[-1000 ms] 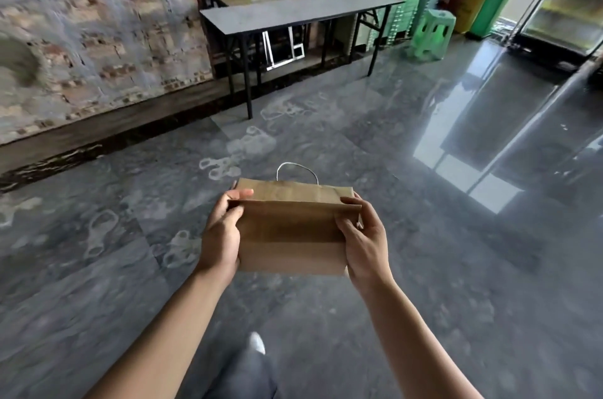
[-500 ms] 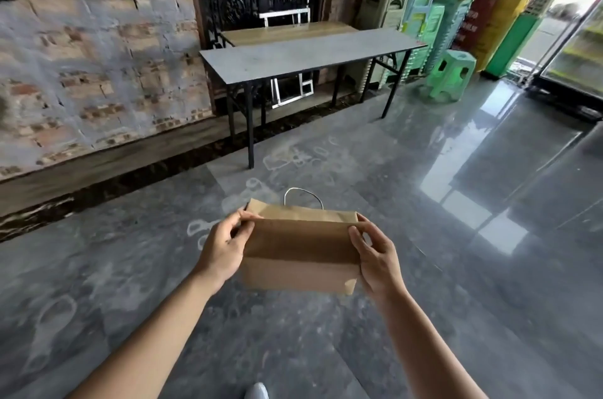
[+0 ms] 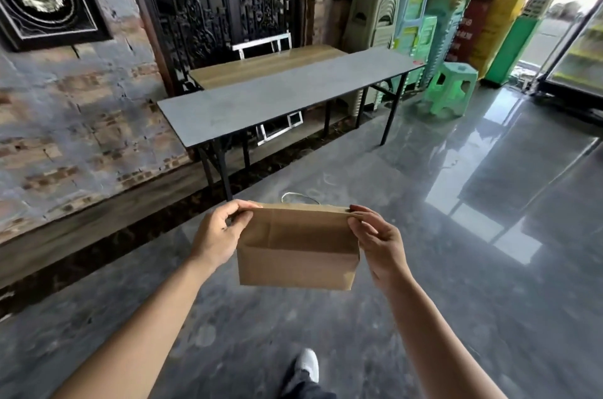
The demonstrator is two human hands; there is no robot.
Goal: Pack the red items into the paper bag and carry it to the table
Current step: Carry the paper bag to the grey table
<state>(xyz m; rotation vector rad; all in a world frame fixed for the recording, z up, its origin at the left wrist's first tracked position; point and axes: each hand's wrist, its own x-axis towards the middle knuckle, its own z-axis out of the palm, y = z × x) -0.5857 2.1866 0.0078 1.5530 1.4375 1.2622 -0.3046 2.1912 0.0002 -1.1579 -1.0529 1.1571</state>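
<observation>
A brown paper bag (image 3: 297,248) hangs in front of me above the floor, its top folded closed and a white handle loop sticking up behind the rim. My left hand (image 3: 218,232) pinches the bag's top left corner and my right hand (image 3: 378,242) pinches the top right corner. What is inside the bag is hidden. A long grey table (image 3: 277,95) on black legs stands ahead, against the brick wall.
A wooden-topped table (image 3: 261,64) sits behind the grey one. Stacked plastic chairs (image 3: 408,16) and a green stool (image 3: 452,87) stand to the right of the tables. A glass-door fridge (image 3: 577,49) is at the far right. The floor is dark and glossy.
I have walked closer to the grey table, which looks larger and nearer. Both hands have kept their hold on the bag's top corners.
</observation>
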